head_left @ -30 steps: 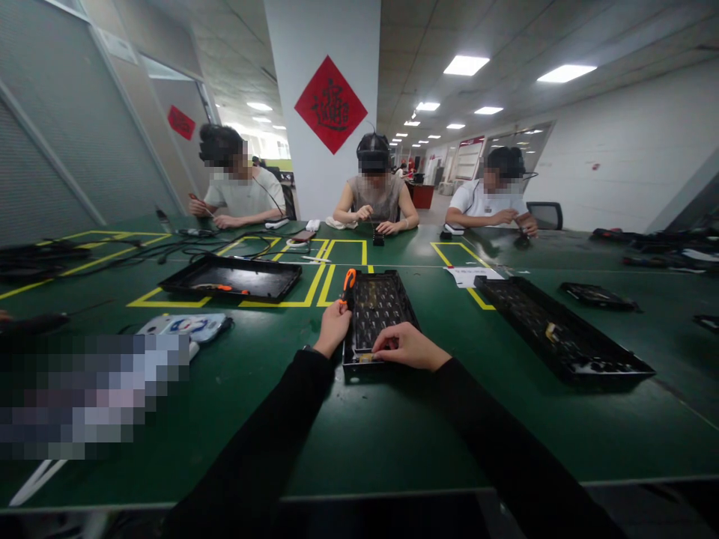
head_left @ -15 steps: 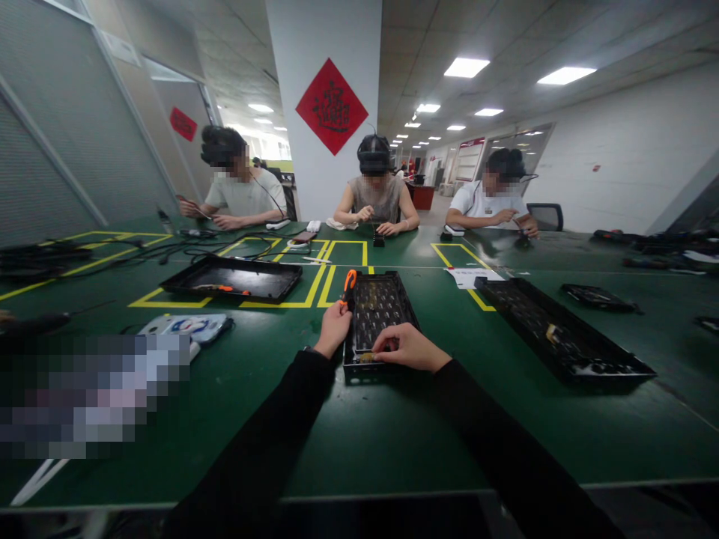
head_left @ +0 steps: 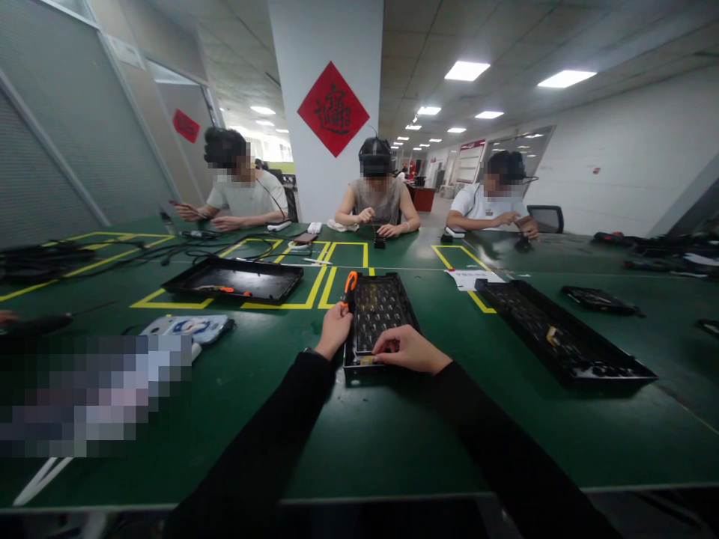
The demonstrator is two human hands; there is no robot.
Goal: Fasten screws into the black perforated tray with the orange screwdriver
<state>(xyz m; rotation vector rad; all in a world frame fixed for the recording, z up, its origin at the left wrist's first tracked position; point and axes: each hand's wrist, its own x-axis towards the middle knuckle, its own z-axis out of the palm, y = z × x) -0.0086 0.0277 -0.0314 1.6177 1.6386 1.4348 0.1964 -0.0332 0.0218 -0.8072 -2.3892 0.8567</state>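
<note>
A black tray with rows of small metallic parts lies in front of me on the green table. My left hand is closed around an orange-handled tool at the tray's left edge. Over the tray's near end, my right hand has its fingers pinched at a small yellowish piece; whether it grips that piece is too small to tell.
Left of centre is a shallow black tray with an orange item inside. To the right lies a long black tray. A phone-like item and cables are at the left. Three people sit across the table.
Both of my hands look almost unchanged. At the far left edge, part of another person's hand now shows by a dark tool.
</note>
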